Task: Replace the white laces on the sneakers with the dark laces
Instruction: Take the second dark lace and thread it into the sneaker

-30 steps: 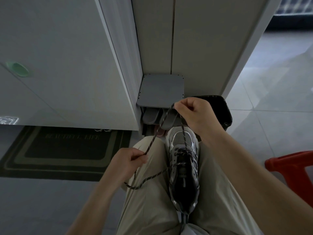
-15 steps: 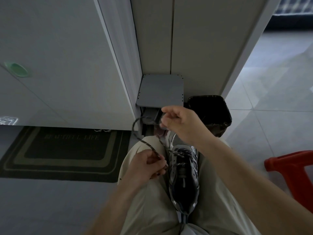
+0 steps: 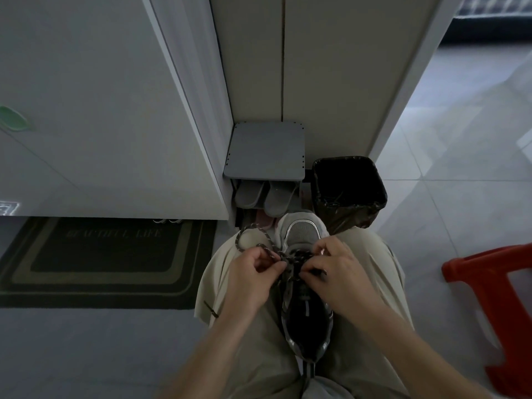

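Dark lace [image 3: 298, 258] pinched by left grip [image 3: 250, 279] and right grip [image 3: 342, 279], over the sneaker [image 3: 302, 231] on lap.

1. The eyelets of the sneaker [image 3: 302, 234] are covered by the left hand [image 3: 253, 279] and right hand [image 3: 341, 273]; the dark lace [image 3: 269, 249] cannot be traced there.
2. The red stool [image 3: 489, 273] is cut off by the right edge.
3. The slippers [image 3: 262, 194] are half hidden under a shelf [image 3: 267, 151].

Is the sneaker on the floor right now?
No, the sneaker lies on the person's lap, where the left hand and right hand pinch its dark lace.
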Tool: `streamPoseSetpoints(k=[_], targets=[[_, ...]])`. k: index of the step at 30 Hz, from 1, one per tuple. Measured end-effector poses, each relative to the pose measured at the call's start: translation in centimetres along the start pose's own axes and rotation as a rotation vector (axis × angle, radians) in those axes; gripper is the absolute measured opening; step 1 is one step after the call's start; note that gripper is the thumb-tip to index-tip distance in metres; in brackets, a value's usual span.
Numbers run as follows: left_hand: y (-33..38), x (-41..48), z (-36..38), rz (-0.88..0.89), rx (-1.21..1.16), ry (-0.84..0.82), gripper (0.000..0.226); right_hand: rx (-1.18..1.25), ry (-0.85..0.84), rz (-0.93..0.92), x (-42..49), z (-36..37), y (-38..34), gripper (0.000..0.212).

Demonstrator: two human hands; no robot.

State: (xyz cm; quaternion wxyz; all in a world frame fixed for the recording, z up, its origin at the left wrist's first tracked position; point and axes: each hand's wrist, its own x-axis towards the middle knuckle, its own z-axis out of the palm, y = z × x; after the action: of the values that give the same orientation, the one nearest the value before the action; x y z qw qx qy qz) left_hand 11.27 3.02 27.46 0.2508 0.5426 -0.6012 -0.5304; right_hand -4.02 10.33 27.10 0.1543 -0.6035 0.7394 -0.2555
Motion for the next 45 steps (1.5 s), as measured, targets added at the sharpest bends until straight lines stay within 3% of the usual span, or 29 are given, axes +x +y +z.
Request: streamPoseSetpoints(k=[6,13,18,24,28,31,33,36,39,42,45], targets=[[-0.1,-0.2,0.7,0.019,0.015,-0.004,0.017,-0.077,-0.063,0.031,0.4,0.3,-0.6,0.008],[-0.2,-0.1,0.6,0.058,0.135,-0.064,0.017,-0.003,-0.005,0.040,0.2,1.2,-0.7,0.003],[-0.6,-1.4,0.3,0.060,0.123,-0.270,0.049,0.129,0.019,0.116,0.1,1.1,-0.4,0.009],[-0.8,-1.8,-0.1,0.087,0.174,-0.125,0.035,0.180,0.111,0.132,-0.6,-0.7,0.2,0.012],[-0.7,-2.3,-0.2,0.092,0.137,-0.114,0.036,0.285,0.154,0.269,-2.4,-3.1,3.3,0.014],[-0.4,-2.7,0.0,0.133,0.131,-0.089,0.038,0.357,0.145,0.370,-3.4,-4.5,5.8,0.033],[-0.2,-2.9,0.1,0.157,0.132,-0.076,0.040,0.310,0.078,0.399,-3.7,-4.9,6.1,0.030],[-0.2,-2.9,0.1,0.177,0.151,-0.079,0.040,0.026,0.110,0.365,-3.4,-4.2,4.8,0.003],[-0.5,-2.7,0.0,0.160,0.170,-0.087,0.037,-0.047,0.260,0.171,-2.0,-3.5,1.9,0.015],[-1.0,-2.6,0.0,0.152,0.195,-0.080,0.030,-0.192,0.136,-0.089,-0.5,-1.6,-0.4,0.023],[-1.2,-2.5,0.1,0.129,0.206,-0.065,0.029,-0.291,0.007,-0.146,0.4,0.1,-1.2,0.029]])
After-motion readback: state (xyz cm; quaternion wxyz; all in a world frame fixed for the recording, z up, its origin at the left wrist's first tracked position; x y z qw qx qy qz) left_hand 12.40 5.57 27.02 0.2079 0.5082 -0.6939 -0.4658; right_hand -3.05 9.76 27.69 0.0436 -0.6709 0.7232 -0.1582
